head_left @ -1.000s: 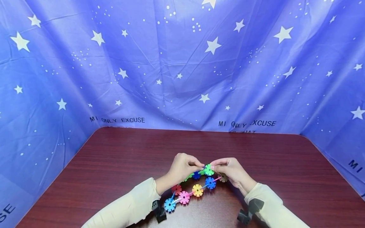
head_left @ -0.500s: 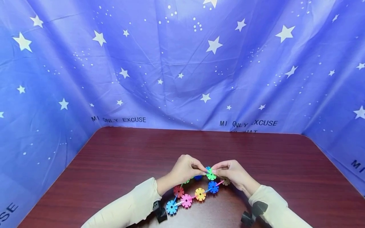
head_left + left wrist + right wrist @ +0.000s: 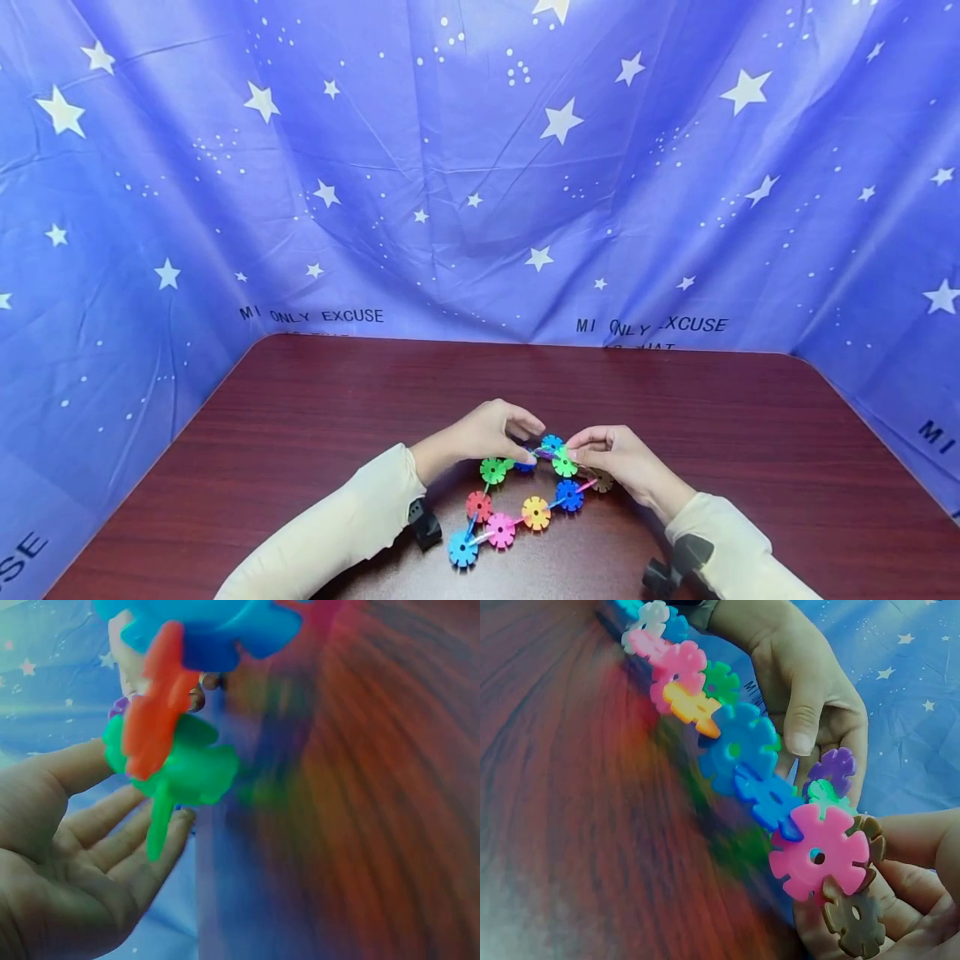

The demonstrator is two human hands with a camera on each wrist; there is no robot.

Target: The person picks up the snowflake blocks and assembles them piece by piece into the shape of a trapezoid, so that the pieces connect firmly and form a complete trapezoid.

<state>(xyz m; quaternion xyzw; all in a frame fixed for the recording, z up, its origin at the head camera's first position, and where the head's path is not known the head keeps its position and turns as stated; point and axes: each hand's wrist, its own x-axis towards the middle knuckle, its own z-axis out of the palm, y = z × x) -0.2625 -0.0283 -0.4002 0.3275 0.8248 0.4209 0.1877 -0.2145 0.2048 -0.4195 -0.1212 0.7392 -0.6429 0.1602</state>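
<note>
A ring of linked, notched plastic snowflake discs lies over the table, with a light blue disc (image 3: 462, 550), a pink disc (image 3: 501, 530) and a yellow disc (image 3: 536, 513) along its near side. My right hand (image 3: 637, 462) pinches a green disc (image 3: 565, 462) at the ring's far right. A purple disc (image 3: 832, 772) joins on beside it in the right wrist view. My left hand (image 3: 487, 429) has its fingers spread apart, the thumb by a dark blue disc (image 3: 524, 461). In the left wrist view, its palm faces a green disc (image 3: 199, 772) and a red disc (image 3: 154, 701).
The dark red wooden table (image 3: 337, 400) reaches back to a blue star-printed curtain (image 3: 480, 167), which also hangs at both sides. Black wrist cameras, such as the left one (image 3: 425, 523), sit under both cream sleeves.
My left fingers have come off the pieces and spread apart, uncovering the purple disc. The ring has shifted slightly right and nearer. My right hand keeps its pinch on the green disc.
</note>
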